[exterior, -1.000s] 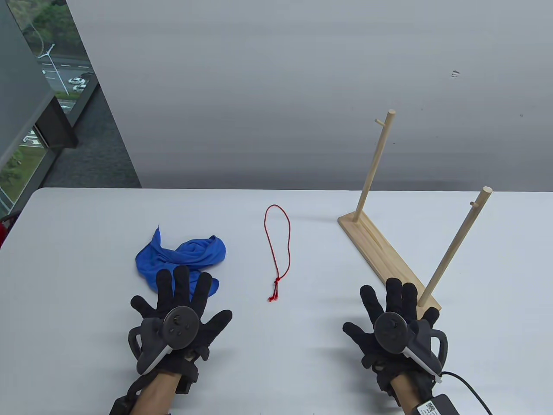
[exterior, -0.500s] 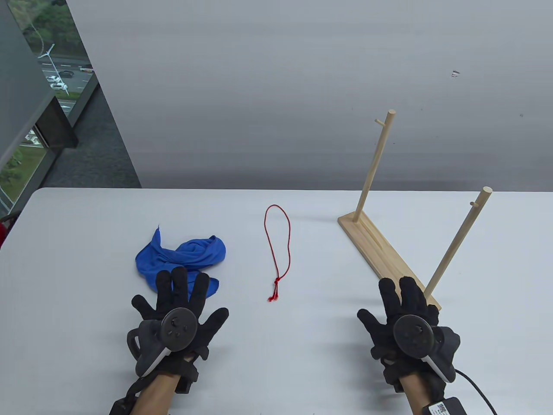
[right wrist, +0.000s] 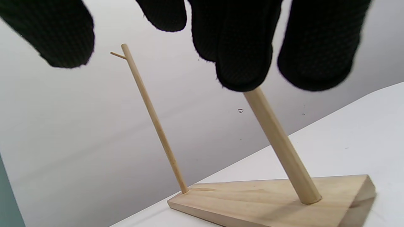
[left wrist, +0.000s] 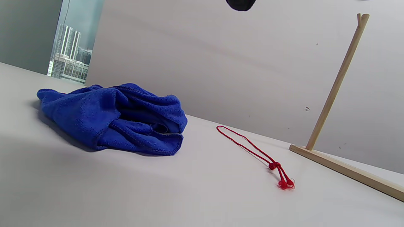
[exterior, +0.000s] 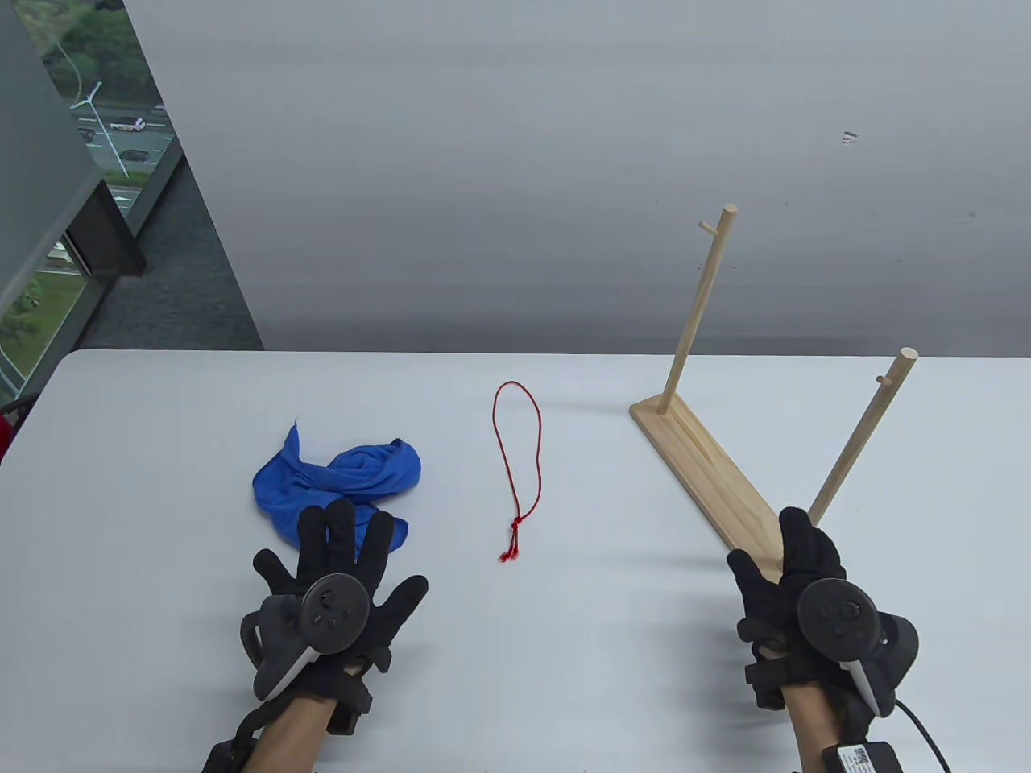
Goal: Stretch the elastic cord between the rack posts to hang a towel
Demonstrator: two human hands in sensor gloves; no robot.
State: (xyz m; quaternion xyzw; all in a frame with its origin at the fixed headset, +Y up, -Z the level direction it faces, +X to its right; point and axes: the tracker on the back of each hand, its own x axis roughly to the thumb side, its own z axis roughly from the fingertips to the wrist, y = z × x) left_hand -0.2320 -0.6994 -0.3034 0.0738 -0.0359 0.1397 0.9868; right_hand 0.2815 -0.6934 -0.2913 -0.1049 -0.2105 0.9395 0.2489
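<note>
A red elastic cord loop (exterior: 515,525) lies flat mid-table; its knotted end shows in the left wrist view (left wrist: 274,165). A crumpled blue towel (exterior: 338,479) lies to its left, also seen in the left wrist view (left wrist: 110,116). The wooden rack base (exterior: 701,467) stands at the right with a far post (exterior: 699,310) and a near post (exterior: 862,439). My left hand (exterior: 346,547) is open, fingers spread, at the towel's near edge. My right hand (exterior: 769,547) is open over the base's near end. Its fingers (right wrist: 243,63) hang around the near post (right wrist: 281,148), holding nothing.
The white table (exterior: 161,451) ends at a grey wall behind. A window is at the far left. A cable (exterior: 918,725) trails from my right wrist off the bottom edge. Each post has a small peg near its top.
My right hand has moved right and forward onto the near end of the rack, up to the near post. My left hand has barely moved. Cord and towel have not moved.
</note>
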